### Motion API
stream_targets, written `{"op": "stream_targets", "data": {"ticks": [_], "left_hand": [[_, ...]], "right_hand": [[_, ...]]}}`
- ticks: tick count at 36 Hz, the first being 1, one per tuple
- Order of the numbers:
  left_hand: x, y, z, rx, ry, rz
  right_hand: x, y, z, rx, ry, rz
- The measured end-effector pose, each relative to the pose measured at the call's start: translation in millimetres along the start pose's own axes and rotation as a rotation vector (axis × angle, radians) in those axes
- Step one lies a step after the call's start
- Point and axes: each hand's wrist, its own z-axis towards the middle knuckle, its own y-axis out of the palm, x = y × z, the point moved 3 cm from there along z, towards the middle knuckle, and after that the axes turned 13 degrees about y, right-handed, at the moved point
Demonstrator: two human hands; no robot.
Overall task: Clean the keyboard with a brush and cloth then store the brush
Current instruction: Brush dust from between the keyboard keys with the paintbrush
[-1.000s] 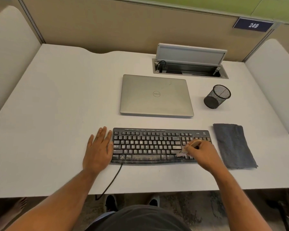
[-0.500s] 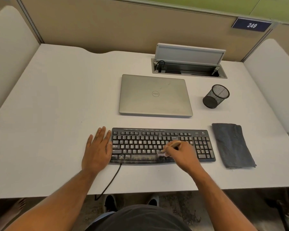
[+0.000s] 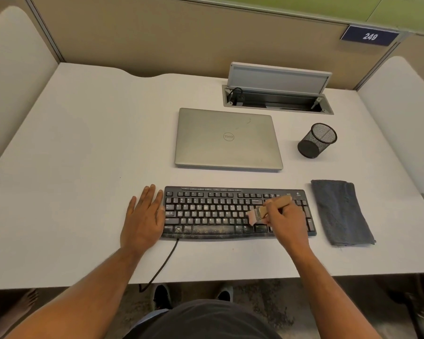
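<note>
So the left hand hasn't budged, lying flat on the table near its front edge with fingers straight and close together, pressed against the left end of the keyboard to pin it. Meanwhile the right hand, fingers curled around the wooden handle of the brush, has swung back right from the middle of the bottom row and lifted to the upper rows, bristles down on the keys. Grit still clings to the spacebar strip, so brushing looks far from done; the cloth lies untouched toward the table's right edge, with the mesh cup behind it.
</note>
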Motion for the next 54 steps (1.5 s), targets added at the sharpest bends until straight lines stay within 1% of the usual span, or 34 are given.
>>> {"op": "stream_targets", "data": {"ticks": [4,8,14,20,25,32,38,44,50,54], "left_hand": [[0.2,-0.7,-0.6,-0.006,0.001,0.006],[0.3,0.0,-0.4,-0.003,0.000,0.003],[-0.1,-0.2,-0.4,-0.005,0.005,0.025],[1.2,-0.9,-0.8,-0.004,0.004,0.023],[0.3,-0.6,-0.6,-0.014,0.002,0.035],[0.7,-0.8,-0.3,-0.028,-0.003,0.032],[1.2,-1.8,-0.2,-0.025,-0.002,0.034],[2.2,-2.9,-0.2,-0.022,-0.003,0.024],[2.9,-3.6,-0.2,-0.022,-0.007,0.020],[2.5,-3.7,-0.6,-0.026,-0.007,0.022]], "right_hand": [[-4.4,10.0,-6.5,-0.029,-0.037,-0.151],[-7.6,10.7,-2.1,-0.096,0.002,-0.178],[-11.0,7.3,-3.2,-0.019,-0.023,-0.187],[-10.5,12.4,1.8,-0.111,-0.010,-0.293],[-18.1,13.2,0.1,-0.092,-0.038,-0.221],[-19.6,24.2,-5.9,-0.161,-0.055,-0.381],[-21.2,18.0,-7.9,-0.087,-0.093,-0.295],[-19.6,23.0,-5.9,-0.146,-0.064,-0.376],[-22.7,19.9,-9.7,-0.092,-0.095,-0.332],[-18.6,23.6,-9.4,-0.158,-0.054,-0.366]]}}
